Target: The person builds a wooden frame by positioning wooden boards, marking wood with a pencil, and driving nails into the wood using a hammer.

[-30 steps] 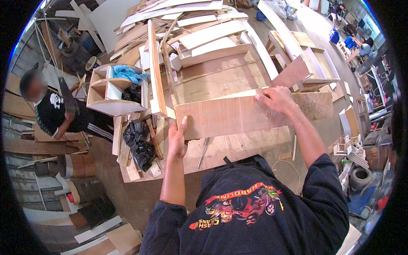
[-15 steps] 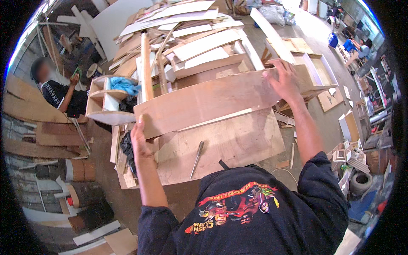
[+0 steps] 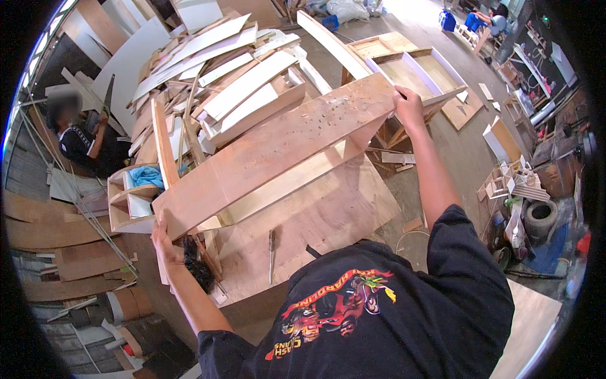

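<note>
A co-worker (image 3: 77, 144) at far left shows only in part; the lower body is hard to make out. A compartmented unit (image 3: 117, 208) containing blue cloth (image 3: 146, 176) is partly covered by a long wooden board (image 3: 271, 148). The left hand (image 3: 166, 245) grips the board's left end, fingers largely concealed. Black plastic (image 3: 197, 265) is half hidden below. The board slants above a plywood panel (image 3: 315, 221) bearing a slender tool (image 3: 271, 256), type uncertain. The right hand (image 3: 410, 106) holds the board's right end, fingers curled, their tips unseen.
</note>
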Action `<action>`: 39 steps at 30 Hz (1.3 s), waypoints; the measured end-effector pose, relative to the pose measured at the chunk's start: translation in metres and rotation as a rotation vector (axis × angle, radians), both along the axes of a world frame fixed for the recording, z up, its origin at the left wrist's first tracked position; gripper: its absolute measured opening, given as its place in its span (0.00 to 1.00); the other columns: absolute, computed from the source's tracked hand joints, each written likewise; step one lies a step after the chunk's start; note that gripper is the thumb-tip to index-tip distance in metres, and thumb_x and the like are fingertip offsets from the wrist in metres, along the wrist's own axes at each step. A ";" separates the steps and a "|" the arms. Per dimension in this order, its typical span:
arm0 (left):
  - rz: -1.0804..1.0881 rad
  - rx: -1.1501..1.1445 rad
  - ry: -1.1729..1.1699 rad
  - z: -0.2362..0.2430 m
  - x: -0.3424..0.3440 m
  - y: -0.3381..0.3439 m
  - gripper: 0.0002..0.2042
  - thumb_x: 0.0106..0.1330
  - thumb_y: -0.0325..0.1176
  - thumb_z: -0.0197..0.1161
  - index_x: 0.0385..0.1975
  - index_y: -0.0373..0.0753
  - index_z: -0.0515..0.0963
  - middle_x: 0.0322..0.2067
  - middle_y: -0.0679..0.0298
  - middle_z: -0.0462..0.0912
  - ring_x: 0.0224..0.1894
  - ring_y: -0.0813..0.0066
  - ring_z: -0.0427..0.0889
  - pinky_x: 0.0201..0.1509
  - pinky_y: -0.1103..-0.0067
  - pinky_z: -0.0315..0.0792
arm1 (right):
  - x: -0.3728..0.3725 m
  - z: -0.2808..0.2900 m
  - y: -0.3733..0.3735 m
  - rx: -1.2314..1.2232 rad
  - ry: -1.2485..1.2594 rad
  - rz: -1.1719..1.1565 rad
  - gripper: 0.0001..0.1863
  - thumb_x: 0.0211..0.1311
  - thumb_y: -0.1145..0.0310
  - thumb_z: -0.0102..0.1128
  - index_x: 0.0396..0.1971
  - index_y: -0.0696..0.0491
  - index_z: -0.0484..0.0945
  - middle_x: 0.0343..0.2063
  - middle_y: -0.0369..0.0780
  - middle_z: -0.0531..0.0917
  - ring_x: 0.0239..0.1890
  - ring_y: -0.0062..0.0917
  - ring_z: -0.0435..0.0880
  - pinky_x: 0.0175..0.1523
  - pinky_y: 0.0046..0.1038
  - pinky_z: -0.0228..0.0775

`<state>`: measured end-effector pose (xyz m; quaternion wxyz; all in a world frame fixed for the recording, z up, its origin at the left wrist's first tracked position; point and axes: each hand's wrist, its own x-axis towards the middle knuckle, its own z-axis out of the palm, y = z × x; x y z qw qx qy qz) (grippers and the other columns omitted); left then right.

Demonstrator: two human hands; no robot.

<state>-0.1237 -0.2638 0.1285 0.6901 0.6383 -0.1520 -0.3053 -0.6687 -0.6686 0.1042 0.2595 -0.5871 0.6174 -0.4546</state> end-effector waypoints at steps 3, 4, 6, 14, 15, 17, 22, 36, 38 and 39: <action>-0.036 0.034 -0.196 -0.002 0.012 -0.012 0.22 0.74 0.39 0.58 0.59 0.29 0.74 0.52 0.57 0.82 0.48 0.67 0.84 0.48 0.72 0.81 | -0.023 -0.020 -0.028 -0.120 0.003 0.033 0.18 0.63 0.66 0.61 0.49 0.59 0.84 0.31 0.45 0.87 0.36 0.25 0.86 0.45 0.28 0.75; -0.003 0.053 -0.235 0.000 0.011 -0.017 0.18 0.75 0.39 0.58 0.56 0.30 0.76 0.48 0.59 0.83 0.46 0.70 0.84 0.48 0.74 0.80 | -0.025 -0.020 -0.031 -0.014 -0.106 0.093 0.17 0.64 0.67 0.61 0.49 0.60 0.85 0.32 0.44 0.87 0.37 0.22 0.85 0.46 0.25 0.75; 0.029 0.071 -0.275 0.000 0.010 -0.021 0.15 0.76 0.38 0.57 0.52 0.32 0.77 0.45 0.61 0.83 0.43 0.73 0.83 0.48 0.77 0.78 | -0.027 -0.020 -0.031 0.093 -0.216 0.151 0.17 0.64 0.68 0.61 0.49 0.60 0.85 0.34 0.42 0.87 0.38 0.19 0.84 0.46 0.23 0.74; 0.040 0.155 -0.210 -0.025 0.024 -0.027 0.17 0.77 0.36 0.54 0.56 0.31 0.77 0.47 0.60 0.84 0.46 0.70 0.83 0.50 0.76 0.77 | -0.036 -0.015 -0.023 0.221 -0.549 0.328 0.17 0.70 0.67 0.59 0.55 0.56 0.82 0.45 0.36 0.86 0.45 0.20 0.82 0.53 0.23 0.72; 0.039 0.156 -0.211 -0.027 0.024 -0.028 0.17 0.77 0.36 0.54 0.56 0.31 0.77 0.47 0.60 0.84 0.46 0.70 0.83 0.50 0.76 0.77 | -0.035 -0.018 -0.023 0.221 -0.550 0.326 0.17 0.70 0.67 0.59 0.55 0.56 0.82 0.45 0.36 0.86 0.45 0.20 0.82 0.53 0.23 0.72; 0.066 0.178 -0.263 -0.031 0.024 -0.030 0.18 0.76 0.37 0.54 0.57 0.30 0.76 0.47 0.60 0.84 0.46 0.70 0.83 0.51 0.76 0.77 | -0.035 -0.024 -0.022 0.233 -0.672 0.331 0.18 0.71 0.66 0.57 0.56 0.56 0.81 0.48 0.36 0.85 0.47 0.20 0.82 0.55 0.24 0.72; 0.089 0.334 -0.389 -0.032 0.036 -0.025 0.19 0.76 0.37 0.53 0.58 0.30 0.76 0.50 0.57 0.83 0.48 0.68 0.82 0.52 0.74 0.76 | -0.025 -0.019 -0.009 0.218 -0.685 0.335 0.18 0.74 0.65 0.55 0.58 0.55 0.80 0.50 0.36 0.85 0.49 0.19 0.82 0.58 0.26 0.72; 0.241 -0.117 -0.095 -0.041 -0.020 -0.009 0.19 0.75 0.42 0.54 0.57 0.37 0.79 0.48 0.62 0.84 0.44 0.71 0.84 0.43 0.76 0.78 | -0.030 -0.073 -0.031 0.257 -0.684 0.162 0.20 0.75 0.60 0.54 0.58 0.55 0.77 0.49 0.36 0.83 0.49 0.20 0.77 0.54 0.25 0.69; 0.285 -0.114 -0.090 -0.033 -0.037 -0.013 0.18 0.75 0.42 0.54 0.54 0.38 0.79 0.46 0.62 0.84 0.43 0.71 0.83 0.44 0.75 0.77 | -0.024 -0.058 -0.016 0.243 -0.639 0.171 0.20 0.75 0.58 0.53 0.58 0.54 0.77 0.48 0.37 0.83 0.49 0.21 0.78 0.54 0.27 0.69; 0.326 -0.179 -0.013 -0.040 -0.032 -0.012 0.17 0.74 0.42 0.54 0.53 0.38 0.79 0.46 0.62 0.84 0.43 0.70 0.83 0.45 0.75 0.77 | -0.021 -0.054 -0.009 0.230 -0.657 0.183 0.20 0.75 0.58 0.53 0.58 0.54 0.77 0.49 0.37 0.82 0.49 0.22 0.78 0.54 0.28 0.69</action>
